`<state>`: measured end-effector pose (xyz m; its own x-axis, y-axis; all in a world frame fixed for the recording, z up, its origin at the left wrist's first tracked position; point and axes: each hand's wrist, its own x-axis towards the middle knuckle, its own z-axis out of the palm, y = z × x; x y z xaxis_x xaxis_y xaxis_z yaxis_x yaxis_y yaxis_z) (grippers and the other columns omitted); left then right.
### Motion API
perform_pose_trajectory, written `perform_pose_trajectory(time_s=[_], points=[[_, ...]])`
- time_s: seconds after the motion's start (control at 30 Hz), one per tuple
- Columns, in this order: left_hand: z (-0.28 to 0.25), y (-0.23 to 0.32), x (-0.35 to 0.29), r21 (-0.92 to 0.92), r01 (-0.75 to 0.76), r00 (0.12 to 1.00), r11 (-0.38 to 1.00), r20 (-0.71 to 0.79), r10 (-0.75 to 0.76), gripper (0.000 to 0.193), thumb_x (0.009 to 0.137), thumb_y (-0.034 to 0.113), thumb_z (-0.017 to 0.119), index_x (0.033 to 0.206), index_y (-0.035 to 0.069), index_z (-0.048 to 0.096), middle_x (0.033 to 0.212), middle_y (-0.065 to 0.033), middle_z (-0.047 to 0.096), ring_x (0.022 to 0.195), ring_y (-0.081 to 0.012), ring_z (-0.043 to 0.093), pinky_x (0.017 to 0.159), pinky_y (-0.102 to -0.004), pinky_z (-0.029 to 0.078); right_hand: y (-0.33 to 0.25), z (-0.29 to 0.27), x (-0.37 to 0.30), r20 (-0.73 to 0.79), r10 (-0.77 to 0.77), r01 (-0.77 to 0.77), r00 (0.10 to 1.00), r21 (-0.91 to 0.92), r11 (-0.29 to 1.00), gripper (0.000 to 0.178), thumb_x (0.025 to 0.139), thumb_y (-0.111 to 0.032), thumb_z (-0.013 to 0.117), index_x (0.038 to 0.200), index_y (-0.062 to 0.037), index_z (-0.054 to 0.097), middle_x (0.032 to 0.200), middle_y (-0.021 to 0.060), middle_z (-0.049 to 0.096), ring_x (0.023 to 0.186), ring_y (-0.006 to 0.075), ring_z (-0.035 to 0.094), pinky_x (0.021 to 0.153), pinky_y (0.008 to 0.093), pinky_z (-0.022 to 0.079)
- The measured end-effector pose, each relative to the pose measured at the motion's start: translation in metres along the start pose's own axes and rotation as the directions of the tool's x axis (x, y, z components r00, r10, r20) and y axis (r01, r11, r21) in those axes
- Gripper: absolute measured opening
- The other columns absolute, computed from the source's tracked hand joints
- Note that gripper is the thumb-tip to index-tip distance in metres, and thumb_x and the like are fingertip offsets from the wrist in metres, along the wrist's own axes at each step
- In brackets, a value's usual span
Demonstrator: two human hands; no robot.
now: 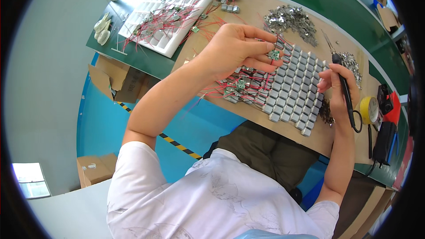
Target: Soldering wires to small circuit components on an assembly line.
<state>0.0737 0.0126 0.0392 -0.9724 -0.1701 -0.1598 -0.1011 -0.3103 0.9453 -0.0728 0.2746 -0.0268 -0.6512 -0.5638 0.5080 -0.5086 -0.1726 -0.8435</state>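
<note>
Above the board, my left hand (237,46) pinches a small green circuit board (274,55) with thin wires by its fingertips. My right hand (341,86) is closed round the black handle of a soldering iron (348,99), its metal tip pointing up and away. Between and below the hands lie rows of small grey blocks (290,86) with silvery ends. More green circuit boards (239,86) with red and black wires rest along the left side of these rows, partly under my left hand.
A white compartment tray (168,46) with wired boards stands at the far left. Small metal strips (292,22) lie heaped at the back, with another metal pile (350,68) on the right. Yellow tape (368,109) and a black tool holder (384,141) sit at the right edge.
</note>
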Motion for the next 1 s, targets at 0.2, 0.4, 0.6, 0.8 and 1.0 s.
perform_pose_trajectory(time_s=[0.2, 0.4, 0.6, 0.8, 1.0], points=[[-0.015, -0.004, 0.002, 0.013, -0.015, 0.999, 1.000, -0.031, 0.016, 0.033, 0.097, 0.005, 0.061, 0.123, -0.016, 0.056, 0.111, -0.0230, 0.068, 0.095, -0.0316, 0.074, 0.077, -0.0319, 0.065, 0.001, 0.000, -0.003, -0.023, 0.008, -0.008, 1.000, -0.036, 0.999, 0.020, 0.102, -0.001, 0.053, 0.120, -0.0010, 0.061, 0.090, 0.0133, 0.070, 0.067, 0.0139, 0.064, 0.061, 0.0268, 0.055], [-0.054, 0.003, 0.006, 0.084, -0.125, 0.977, 0.989, -0.160, 0.137, 0.030, 0.096, 0.004, 0.062, 0.119, -0.014, 0.059, 0.110, -0.0215, 0.070, 0.091, -0.0283, 0.075, 0.060, -0.0256, 0.063, 0.001, -0.001, -0.004, -0.025, 0.007, -0.008, 1.000, -0.071, 0.997, 0.018, 0.103, -0.004, 0.052, 0.119, -0.0014, 0.061, 0.089, 0.0118, 0.068, 0.068, 0.0135, 0.063, 0.060, 0.0275, 0.055], [-0.148, 0.033, -0.007, 0.128, -0.304, 0.834, 0.944, -0.443, 0.329, 0.033, 0.095, 0.002, 0.064, 0.124, -0.013, 0.058, 0.115, -0.0219, 0.070, 0.091, -0.0224, 0.074, 0.057, -0.0192, 0.053, 0.002, -0.006, -0.003, -0.064, 0.035, -0.039, 0.997, -0.073, 0.997, 0.018, 0.104, -0.005, 0.052, 0.119, -0.0015, 0.061, 0.088, 0.0119, 0.068, 0.066, 0.0134, 0.062, 0.059, 0.0275, 0.054], [-0.287, 0.067, -0.058, 0.316, -0.334, 0.524, 0.888, -0.721, 0.454, 0.034, 0.092, 0.000, 0.067, 0.123, -0.012, 0.059, 0.111, -0.0188, 0.071, 0.096, -0.0215, 0.072, 0.058, -0.0176, 0.050, 0.002, -0.008, -0.004, -0.094, 0.041, -0.048, 0.995, -0.077, 0.996, 0.020, 0.104, -0.007, 0.051, 0.121, -0.0010, 0.060, 0.090, 0.0118, 0.067, 0.066, 0.0135, 0.061, 0.059, 0.0277, 0.054], [-0.418, 0.073, -0.134, 0.286, -0.234, 0.170, 0.929, -0.929, 0.329, 0.026, 0.090, -0.005, 0.067, 0.114, -0.009, 0.063, 0.103, -0.0184, 0.072, 0.086, -0.0233, 0.075, 0.048, -0.0178, 0.048, 0.005, -0.010, -0.003, -0.072, 0.043, -0.048, 0.997, -0.078, 0.996, 0.021, 0.105, -0.008, 0.050, 0.122, -0.0010, 0.059, 0.092, 0.0125, 0.067, 0.068, 0.0140, 0.062, 0.059, 0.0276, 0.054]])
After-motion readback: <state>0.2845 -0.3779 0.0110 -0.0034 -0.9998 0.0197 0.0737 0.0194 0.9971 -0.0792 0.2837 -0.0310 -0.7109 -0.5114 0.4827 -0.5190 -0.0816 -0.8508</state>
